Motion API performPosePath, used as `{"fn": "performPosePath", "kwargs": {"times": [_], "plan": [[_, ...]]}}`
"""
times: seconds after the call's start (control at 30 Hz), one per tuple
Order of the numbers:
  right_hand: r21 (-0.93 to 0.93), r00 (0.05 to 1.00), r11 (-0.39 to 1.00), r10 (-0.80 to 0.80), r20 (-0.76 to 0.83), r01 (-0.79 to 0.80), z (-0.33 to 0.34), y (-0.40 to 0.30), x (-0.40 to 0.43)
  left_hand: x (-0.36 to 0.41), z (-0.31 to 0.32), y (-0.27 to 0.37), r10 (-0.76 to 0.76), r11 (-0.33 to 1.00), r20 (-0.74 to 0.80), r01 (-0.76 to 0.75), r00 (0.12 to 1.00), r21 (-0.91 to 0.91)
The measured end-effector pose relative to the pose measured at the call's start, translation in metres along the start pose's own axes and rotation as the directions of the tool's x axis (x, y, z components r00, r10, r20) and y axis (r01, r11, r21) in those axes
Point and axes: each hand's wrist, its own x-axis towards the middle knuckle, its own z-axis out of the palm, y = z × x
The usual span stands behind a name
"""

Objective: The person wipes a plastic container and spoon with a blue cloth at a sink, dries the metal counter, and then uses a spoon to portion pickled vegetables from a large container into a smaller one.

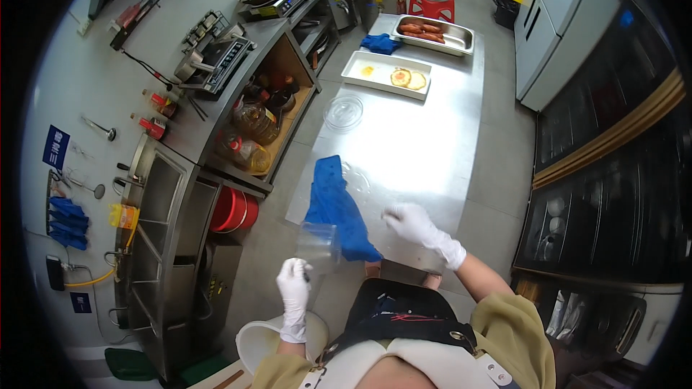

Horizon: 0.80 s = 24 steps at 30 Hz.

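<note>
My left hand (294,283), in a white glove, is closed near a clear plastic container (318,242), with a small dark thing at the fingers; it seems to grip the handle, though this is blurred. My right hand (413,224), also gloved, is over the near right part of the steel table (421,146), fingers curled; whether it holds anything cannot be told. A blue cloth (336,205) lies along the table's near left edge, partly behind the container. A round clear lid (343,113) lies farther up the left side.
A white tray (359,84) holds fried eggs (408,79). Beyond it are a steel pan (461,50) with sausages (423,32) and another blue cloth (380,43). A white bin (254,343) stands by my left arm, a red bucket (235,209) under the left counter.
</note>
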Motion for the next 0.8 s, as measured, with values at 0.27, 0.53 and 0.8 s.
{"fn": "performPosePath", "kwargs": {"times": [0.27,0.53,0.8], "plan": [[-0.124,0.977,0.97,0.213,0.017,-0.209,0.073,-0.007,0.161,0.09,-0.11,0.0,0.011,0.997,-0.283,0.01,0.959,0.072],[-0.801,0.961,0.599,-0.218,-0.17,-0.006,0.078,0.038,0.278,0.127,-0.144,-0.018,-0.03,0.993,-0.285,0.06,0.958,0.098],[-0.876,0.965,0.468,-0.263,-0.009,0.119,0.081,0.058,0.309,0.146,-0.153,-0.017,-0.029,0.995,-0.28,0.054,0.959,0.082]]}}
